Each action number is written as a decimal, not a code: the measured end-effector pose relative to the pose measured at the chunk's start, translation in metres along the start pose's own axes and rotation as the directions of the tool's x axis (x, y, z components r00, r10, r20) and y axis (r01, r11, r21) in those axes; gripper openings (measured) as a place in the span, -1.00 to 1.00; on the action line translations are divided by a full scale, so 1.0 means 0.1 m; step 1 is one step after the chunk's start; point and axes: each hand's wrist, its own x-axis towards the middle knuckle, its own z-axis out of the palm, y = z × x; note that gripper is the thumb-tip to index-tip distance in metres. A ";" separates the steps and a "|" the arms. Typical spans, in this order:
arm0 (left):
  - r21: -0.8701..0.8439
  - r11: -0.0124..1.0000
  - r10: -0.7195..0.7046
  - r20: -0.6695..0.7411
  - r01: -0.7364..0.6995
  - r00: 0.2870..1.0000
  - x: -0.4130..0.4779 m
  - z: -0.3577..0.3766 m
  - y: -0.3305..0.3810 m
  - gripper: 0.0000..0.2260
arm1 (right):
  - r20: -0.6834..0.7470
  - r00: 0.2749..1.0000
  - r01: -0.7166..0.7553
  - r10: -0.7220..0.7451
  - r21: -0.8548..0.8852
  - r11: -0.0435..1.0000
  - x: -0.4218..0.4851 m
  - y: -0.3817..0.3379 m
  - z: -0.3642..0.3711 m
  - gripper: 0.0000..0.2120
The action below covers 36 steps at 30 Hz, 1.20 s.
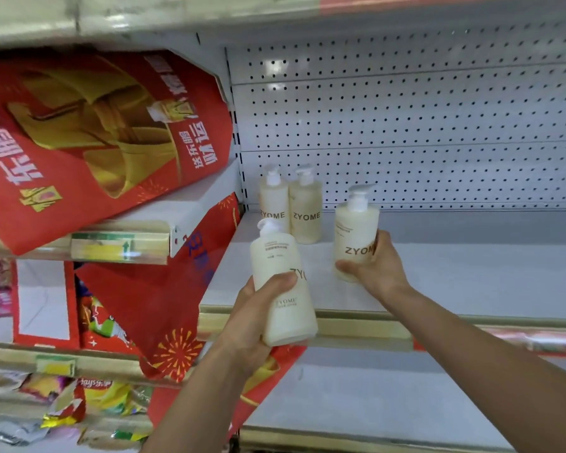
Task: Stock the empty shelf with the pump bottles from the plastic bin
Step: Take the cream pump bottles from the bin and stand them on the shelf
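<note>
Left hand (255, 322): fingers wrapped round the lower half of the first bottle (281, 289), thumb across its front. This cream pump bottle leans toward 11 o'clock over the front lip of the shelf (455, 273).

Right hand (376, 269): grips the second bottle (356, 230) low on its body, upright, at 2 o'clock from the first and apart from it. Cannot tell if its base touches the shelf.

Back pair (306, 214): two bottles standing side by side against the pegboard (406, 125), at 12 o'clock from the first bottle.

Red banner (95, 132) at 9 o'clock.
</note>
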 end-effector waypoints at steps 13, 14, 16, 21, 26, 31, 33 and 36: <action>0.006 1.000 0.011 0.015 -0.011 1.000 0.17 -0.14 0.13 -0.40 | 0.006 0.996 -0.086 0.086 -0.022 0.996 0.81 -0.13 0.27 -0.39; 0.003 1.000 0.016 0.017 -0.016 1.000 0.18 -0.16 0.14 -0.37 | 0.005 0.996 -0.091 0.091 -0.019 0.996 0.84 -0.13 0.28 -0.40; -0.006 1.000 0.019 0.026 -0.019 0.999 0.20 -0.19 0.15 -0.33 | 0.009 0.995 -0.099 0.099 -0.005 0.995 0.88 -0.14 0.29 -0.41; -0.004 1.000 0.025 0.032 -0.025 0.999 0.23 -0.22 0.17 -0.43 | 0.018 0.994 -0.111 0.111 -0.011 0.994 0.94 -0.16 0.32 -0.42; -0.027 1.000 0.014 0.044 -0.012 0.999 0.23 -0.21 0.16 -0.45 | 0.060 0.990 -0.126 0.127 -0.028 0.992 1.00 -0.14 0.29 -0.34; -0.121 0.992 -0.015 0.120 0.029 0.993 0.17 -0.17 0.12 -0.37 | -0.236 0.971 0.051 -0.020 0.126 0.991 0.68 -0.24 0.23 -0.40; -0.144 0.988 -0.028 0.145 0.049 0.989 0.16 -0.13 0.11 -0.35 | -0.111 0.990 0.102 -0.083 0.175 0.979 0.37 -0.44 0.20 -0.58; -0.125 0.990 -0.036 0.184 0.060 0.982 0.12 -0.07 0.09 -0.29 | 0.504 0.862 0.000 -0.059 0.117 0.993 -0.03 -0.70 0.18 -0.47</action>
